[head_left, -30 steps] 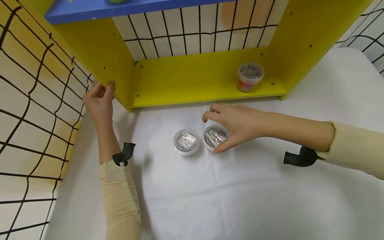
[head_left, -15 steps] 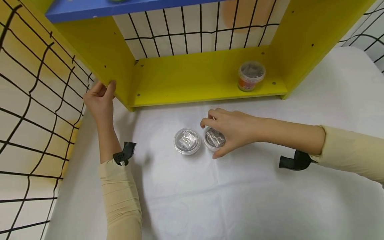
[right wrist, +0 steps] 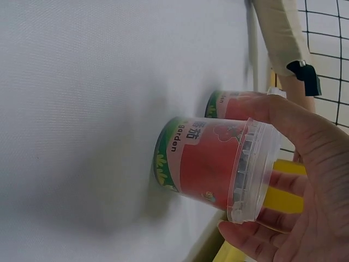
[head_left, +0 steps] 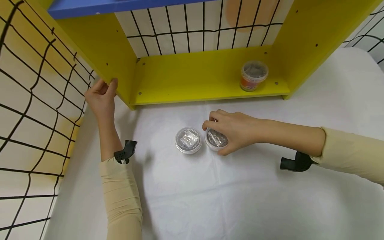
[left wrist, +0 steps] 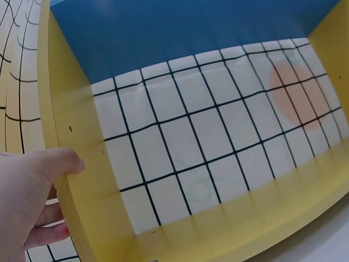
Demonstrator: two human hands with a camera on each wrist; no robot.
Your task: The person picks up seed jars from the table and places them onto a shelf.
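I see the tub [right wrist: 212, 169] as clear, glossy plastic with a smooth printed red label; its twin [head_left: 188, 140] looks the same, crinkled silvery foil showing under the lid. The counter [head_left: 240, 200] wears a matt white woven cloth. The shelf [head_left: 207, 78] boards look smooth, painted yellow, faintly satin.

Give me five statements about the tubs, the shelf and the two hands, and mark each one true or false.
1. The right hand grips a tub on the white cloth. True.
2. The left hand holds a tub. False: it holds the edge of the yellow shelf's side panel.
3. Three tubs stand on the shelf board. False: only one tub stands there.
4. A second tub stands on the cloth just left of the gripped one. True.
5. The gripped tub has no lid. False: a clear lid covers it.
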